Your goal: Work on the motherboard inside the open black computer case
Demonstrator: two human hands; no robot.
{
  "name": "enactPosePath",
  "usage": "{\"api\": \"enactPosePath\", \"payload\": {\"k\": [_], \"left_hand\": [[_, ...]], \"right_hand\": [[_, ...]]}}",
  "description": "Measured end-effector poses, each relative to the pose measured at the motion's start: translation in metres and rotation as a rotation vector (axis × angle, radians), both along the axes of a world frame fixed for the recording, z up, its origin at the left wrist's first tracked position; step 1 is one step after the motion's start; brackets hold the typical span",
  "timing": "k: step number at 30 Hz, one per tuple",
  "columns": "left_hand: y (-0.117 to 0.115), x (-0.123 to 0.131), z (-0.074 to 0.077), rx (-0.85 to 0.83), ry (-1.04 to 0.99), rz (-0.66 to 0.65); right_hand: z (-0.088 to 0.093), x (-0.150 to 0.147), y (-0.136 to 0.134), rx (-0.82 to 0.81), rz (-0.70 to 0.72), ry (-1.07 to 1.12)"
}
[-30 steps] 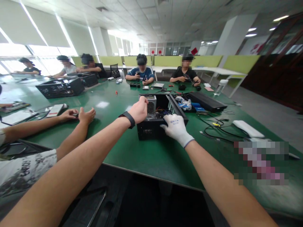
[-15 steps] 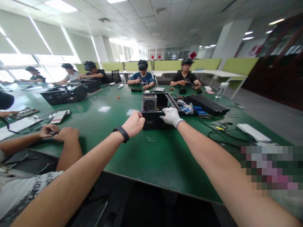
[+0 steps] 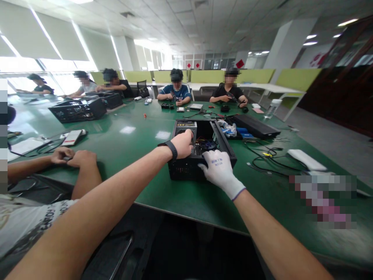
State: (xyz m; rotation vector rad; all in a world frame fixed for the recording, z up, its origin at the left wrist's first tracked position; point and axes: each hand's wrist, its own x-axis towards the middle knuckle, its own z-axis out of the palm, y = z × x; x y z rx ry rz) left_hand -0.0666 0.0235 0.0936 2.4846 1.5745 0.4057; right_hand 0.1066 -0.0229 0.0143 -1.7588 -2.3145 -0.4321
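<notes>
An open black computer case [image 3: 186, 171] lies on the green table in front of me, its inside facing up. A grey power supply [image 3: 186, 125] sits in its left part, and wires and a dark round fan [image 3: 208, 144] show to the right. My left hand [image 3: 184, 144], bare with a black wristband, reaches over the near wall beside the power supply. Its fingers are curled closed; their tips and anything in them are hidden. A white glove covers my right hand [image 3: 218, 167], which grips the near rim, fingers over the top and thumb outside.
Behind the case's right side are blue-and-white gloves [image 3: 229, 128] and a long black panel [image 3: 256, 126]. Black cables [image 3: 262, 155] and a white power strip [image 3: 305, 159] lie to the right. A neighbour's hands [image 3: 74, 156] are at left; another case [image 3: 77, 111] stands farther off.
The computer case has come closer to me, with my right hand still on its near rim. My left hand has shifted from the near left corner to over the inside, beside the power supply.
</notes>
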Motion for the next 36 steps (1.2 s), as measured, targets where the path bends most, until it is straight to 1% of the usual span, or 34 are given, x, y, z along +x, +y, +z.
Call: {"api": "enactPosePath", "payload": {"k": [4, 8, 12, 15, 17, 20, 23, 25, 29, 33, 36], "left_hand": [[-0.004, 0.02, -0.007, -0.052, 0.181, 0.005], [-0.01, 0.033, -0.016, -0.109, 0.386, -0.018], [-0.021, 0.041, -0.021, -0.198, 0.587, -0.097], [-0.026, 0.047, -0.027, -0.254, 0.686, -0.118], [-0.023, 0.052, -0.036, -0.282, 0.732, -0.122], [-0.012, 0.058, -0.055, -0.323, 0.782, -0.11], [0.0, 0.06, -0.074, -0.368, 0.779, -0.111], [0.006, 0.058, -0.084, -0.399, 0.771, -0.115], [0.013, 0.052, -0.093, -0.399, 0.69, -0.06], [0.017, 0.051, -0.099, -0.413, 0.758, -0.073], [0.018, 0.054, -0.102, -0.415, 0.763, -0.072]], "right_hand": [[0.001, 0.004, -0.058, 0.001, 0.03, 0.008], [0.0, 0.006, -0.108, -0.015, 0.06, 0.042], [-0.003, 0.009, -0.146, -0.021, 0.092, 0.11], [-0.006, 0.011, -0.166, -0.021, 0.103, 0.155], [-0.008, 0.012, -0.174, -0.016, 0.105, 0.177], [-0.008, 0.012, -0.18, -0.007, 0.106, 0.188], [-0.008, 0.012, -0.182, -0.013, 0.107, 0.186], [-0.007, 0.012, -0.181, -0.018, 0.102, 0.184], [-0.008, 0.012, -0.181, -0.01, 0.098, 0.179], [-0.01, 0.012, -0.18, -0.01, 0.104, 0.165], [-0.01, 0.012, -0.18, -0.026, 0.1, 0.151]]}}
